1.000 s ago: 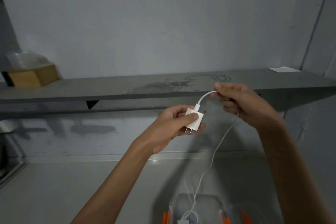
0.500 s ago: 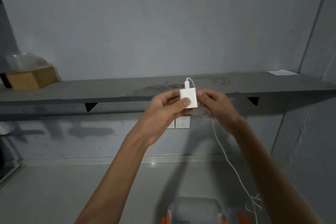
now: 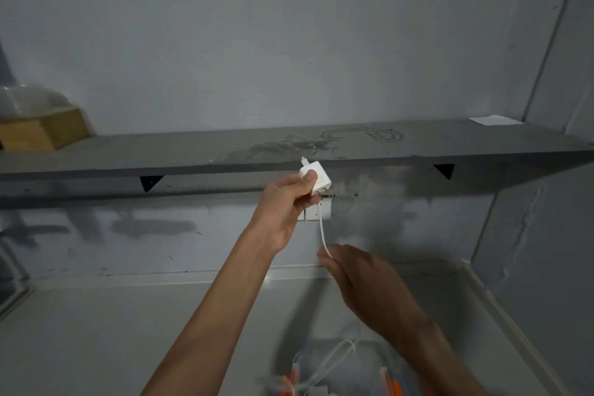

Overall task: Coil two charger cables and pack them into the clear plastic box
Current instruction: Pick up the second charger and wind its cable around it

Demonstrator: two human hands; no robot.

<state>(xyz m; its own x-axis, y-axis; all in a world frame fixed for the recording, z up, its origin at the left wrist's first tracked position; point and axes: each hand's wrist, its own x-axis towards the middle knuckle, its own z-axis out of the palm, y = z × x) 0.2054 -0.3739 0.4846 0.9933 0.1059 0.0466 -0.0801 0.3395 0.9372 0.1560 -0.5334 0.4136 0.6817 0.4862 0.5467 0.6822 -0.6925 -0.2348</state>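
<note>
My left hand (image 3: 291, 199) holds a white charger plug (image 3: 316, 177) up in front of the shelf edge, pinched between thumb and fingers. Its white cable (image 3: 323, 235) drops from the plug down to my right hand (image 3: 360, 280), whose fingers close on it lower down. Beyond that hand the cable runs on in a blurred loop (image 3: 334, 360) to the clear plastic box (image 3: 369, 373) with orange clips at the bottom edge. The box is partly cut off and blurred.
A grey wall shelf (image 3: 193, 154) runs across the view, with a brown box and clear container (image 3: 35, 119) at its left end and a white paper (image 3: 495, 120) at its right. White wall sockets (image 3: 316, 212) sit behind my left hand. A pale countertop (image 3: 112, 331) lies below.
My right hand has slid down the cable, away from the plug, to about a hand's length below it. My left hand has tilted the plug and stayed near the shelf.
</note>
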